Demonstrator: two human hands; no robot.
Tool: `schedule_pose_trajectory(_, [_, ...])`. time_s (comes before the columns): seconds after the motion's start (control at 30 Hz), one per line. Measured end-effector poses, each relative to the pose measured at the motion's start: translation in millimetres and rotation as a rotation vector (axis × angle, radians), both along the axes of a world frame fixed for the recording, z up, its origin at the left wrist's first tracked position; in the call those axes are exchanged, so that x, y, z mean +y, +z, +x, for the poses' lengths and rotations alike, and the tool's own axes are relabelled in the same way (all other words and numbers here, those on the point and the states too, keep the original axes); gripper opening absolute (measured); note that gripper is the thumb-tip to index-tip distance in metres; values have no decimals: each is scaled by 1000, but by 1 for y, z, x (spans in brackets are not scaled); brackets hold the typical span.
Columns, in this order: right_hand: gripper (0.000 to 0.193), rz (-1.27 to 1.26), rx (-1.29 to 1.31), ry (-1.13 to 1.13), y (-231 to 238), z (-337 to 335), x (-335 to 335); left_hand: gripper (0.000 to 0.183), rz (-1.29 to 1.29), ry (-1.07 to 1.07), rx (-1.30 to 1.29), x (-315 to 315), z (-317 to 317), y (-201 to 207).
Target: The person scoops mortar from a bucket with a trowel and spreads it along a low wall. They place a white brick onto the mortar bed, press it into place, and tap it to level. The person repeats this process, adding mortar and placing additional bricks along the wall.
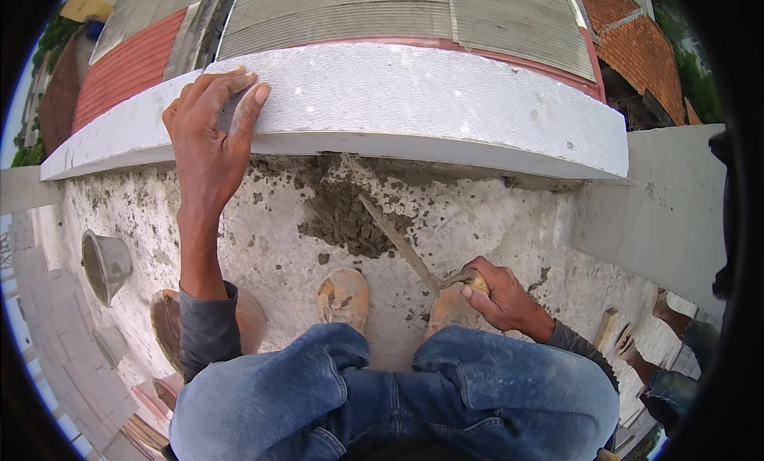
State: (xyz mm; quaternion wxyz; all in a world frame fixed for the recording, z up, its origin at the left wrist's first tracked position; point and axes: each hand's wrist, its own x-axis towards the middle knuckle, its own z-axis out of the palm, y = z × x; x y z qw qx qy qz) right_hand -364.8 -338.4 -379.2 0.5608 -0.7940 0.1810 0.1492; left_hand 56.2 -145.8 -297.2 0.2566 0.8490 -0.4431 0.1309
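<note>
My left hand (pixel 208 131) is at the top of a long white block wall (pixel 430 95), its fingers bent and the thumb close to the fingertips. A small grey patch shows between thumb and fingers; I cannot make out what it is. Near my right shoe, my right hand (pixel 505 298) grips the handle of a trowel (pixel 402 246). The narrow blade is seen nearly edge-on, slanting up and left. Its tip reaches over a pile of wet grey mortar (pixel 350 218), which lies on the ledge at the foot of the wall.
Several buckets stand at left, one grey (pixel 115 262) and one brownish (pixel 249 322). My shoes (pixel 344 295) are on the mortar-spattered concrete (pixel 493 230). Another person's foot (pixel 627 342) and jeans are at right, near a wood piece (pixel 606 330). Corrugated roofs (pixel 358 15) lie beyond the wall.
</note>
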Motion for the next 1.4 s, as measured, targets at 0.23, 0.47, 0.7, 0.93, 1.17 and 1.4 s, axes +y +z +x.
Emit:
schedule_pose_trajectory(0.23, [58, -320, 218, 86, -13, 28, -32, 34, 13, -17, -26, -3, -4, 5])
schedule_pose_trajectory(0.47, [58, -455, 181, 75, -5, 9, -31, 34, 94, -90, -27, 3, 10, 17])
schedule_pose_trajectory(0.7, [40, -76, -31, 240, 23, 65, -7, 37, 150, -226, 141, 9, 30, 31])
schedule_pose_trajectory(0.93, [40, -365, -198, 311, 8, 140, 44, 44, 220, -244, 231, 16, 37, 37])
schedule_pose_trajectory(1.17, [54, -957, -365, 186, -21, 186, 82, 45, 139, -315, 93, 20, 42, 27])
schedule_pose_trajectory(1.4, [56, -961, -259, 213, -26, 192, 98, 45, 116, -355, 67, 20, 48, 23])
